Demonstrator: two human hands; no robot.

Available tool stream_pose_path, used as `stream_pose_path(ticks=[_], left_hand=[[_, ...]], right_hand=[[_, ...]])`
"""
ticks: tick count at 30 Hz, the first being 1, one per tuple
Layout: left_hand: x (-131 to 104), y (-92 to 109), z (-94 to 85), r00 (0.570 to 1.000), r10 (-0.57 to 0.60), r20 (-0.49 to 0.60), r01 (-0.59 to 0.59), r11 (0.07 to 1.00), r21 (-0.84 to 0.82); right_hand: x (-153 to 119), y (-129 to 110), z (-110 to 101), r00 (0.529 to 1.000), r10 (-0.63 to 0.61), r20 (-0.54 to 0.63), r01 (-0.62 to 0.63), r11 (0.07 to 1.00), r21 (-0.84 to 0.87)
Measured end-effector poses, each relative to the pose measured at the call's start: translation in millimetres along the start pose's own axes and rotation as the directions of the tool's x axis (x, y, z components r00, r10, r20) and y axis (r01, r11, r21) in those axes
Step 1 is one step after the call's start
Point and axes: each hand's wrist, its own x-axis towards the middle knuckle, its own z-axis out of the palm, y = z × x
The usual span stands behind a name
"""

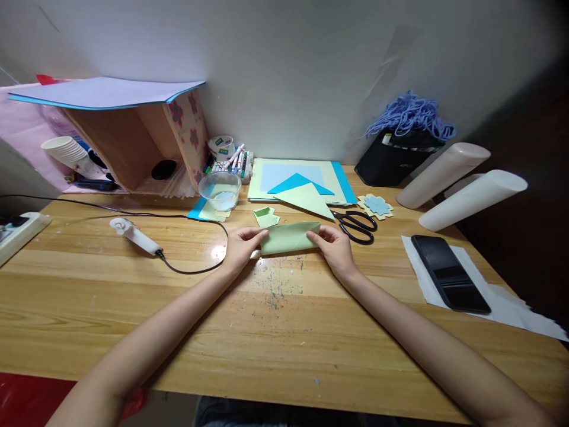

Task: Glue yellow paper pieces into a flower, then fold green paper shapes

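A folded strip of light green paper (288, 238) is held level just above the wooden table. My left hand (242, 246) pinches its left end, thumb on the front face. At the other end, my right hand (334, 246) grips it the same way, and the fingers behind the paper are hidden. Just beyond lies a small folded green paper piece (267, 217). A pale yellow-green paper triangle (306, 200) and a blue one (297, 181) rest on a stack of coloured sheets (258, 178). Black-handled scissors (357, 225) lie beyond my right hand.
On the left are a corded white glue gun (137, 236), a power strip (22, 237) and an open box (186, 136). A clear plastic bowl (220, 191) stands near markers (235, 161). Rightward are a paper flower (377, 206), white rolls (471, 200) and a phone (448, 273).
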Motion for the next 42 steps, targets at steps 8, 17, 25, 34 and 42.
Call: stream_pose_path(ticks=[8, 17, 25, 34, 42], left_hand=[[1, -2, -1.0, 1.0, 0.002, -0.014, -0.002, 1.0, 0.027], [0, -1, 0.8, 0.999, 0.01, -0.04, -0.008, 0.999, 0.031], [0, 2, 2.5, 0.998, 0.034, -0.054, -0.03, 0.997, 0.075], [-1, 2, 2.7, 0.997, 0.054, -0.057, -0.049, 0.995, 0.09], [1, -1, 1.6, 0.998, 0.056, -0.028, -0.054, 0.995, 0.083]], right_hand=[[0, 1, 0, 1.0, -0.007, 0.0, 0.007, 1.0, 0.004], [-1, -1, 0, 1.0, -0.014, 0.013, 0.014, 1.0, -0.005], [-1, -2, 0, 1.0, -0.01, 0.025, 0.01, 1.0, 0.009], [-3, -9, 1, 1.0, -0.013, 0.014, 0.013, 1.0, -0.024], [-3, -9, 1, 1.0, -0.017, -0.004, 0.017, 0.999, -0.033]])
